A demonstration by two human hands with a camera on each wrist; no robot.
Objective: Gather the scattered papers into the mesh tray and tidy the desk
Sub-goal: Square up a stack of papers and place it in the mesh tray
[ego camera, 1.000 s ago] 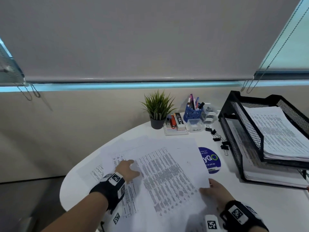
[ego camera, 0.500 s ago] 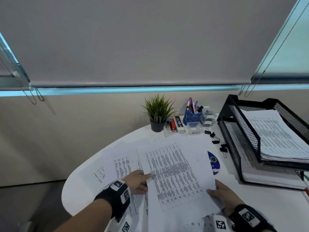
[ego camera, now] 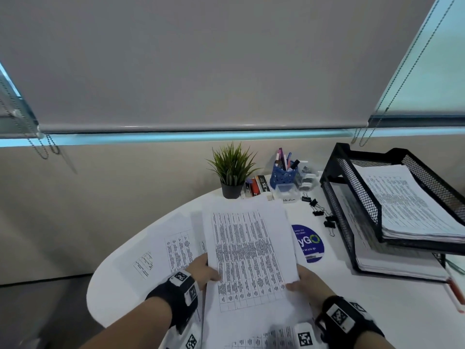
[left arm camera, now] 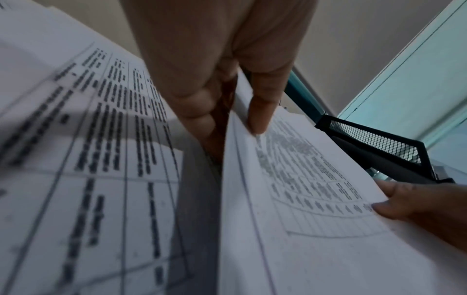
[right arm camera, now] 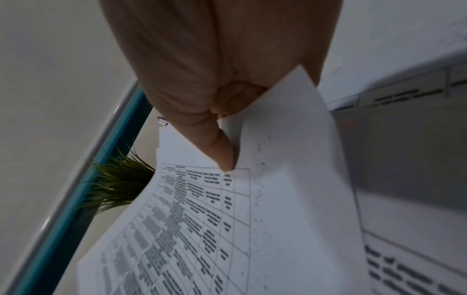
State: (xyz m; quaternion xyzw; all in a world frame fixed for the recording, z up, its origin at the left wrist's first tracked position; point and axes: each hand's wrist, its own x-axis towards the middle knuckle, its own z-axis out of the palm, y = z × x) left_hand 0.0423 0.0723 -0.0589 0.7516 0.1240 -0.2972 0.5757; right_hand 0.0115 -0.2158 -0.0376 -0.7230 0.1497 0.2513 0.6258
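Note:
A stack of printed sheets [ego camera: 247,245] is lifted off the white desk [ego camera: 377,306], tilted up toward me. My left hand [ego camera: 205,272] pinches its left edge, thumb on top [left arm camera: 257,111]. My right hand [ego camera: 304,279] pinches the lower right corner, thumb on the printed face [right arm camera: 222,153]. More loose papers [ego camera: 176,248] lie flat on the desk to the left and under the stack. The black two-tier mesh tray [ego camera: 352,205] stands at the right, with paper piles in both tiers.
At the desk's back stand a small potted plant [ego camera: 232,172], a blue pen cup [ego camera: 283,172], small boxes and a clear container. Black binder clips [ego camera: 320,215] lie beside the tray. A blue round sticker [ego camera: 308,243] sits right of the stack. A red pen [ego camera: 455,293] lies at far right.
Both hands went from pressing on sheets lying on the desk to gripping the stack at its sides; the stack is squared up and raised off the desk.

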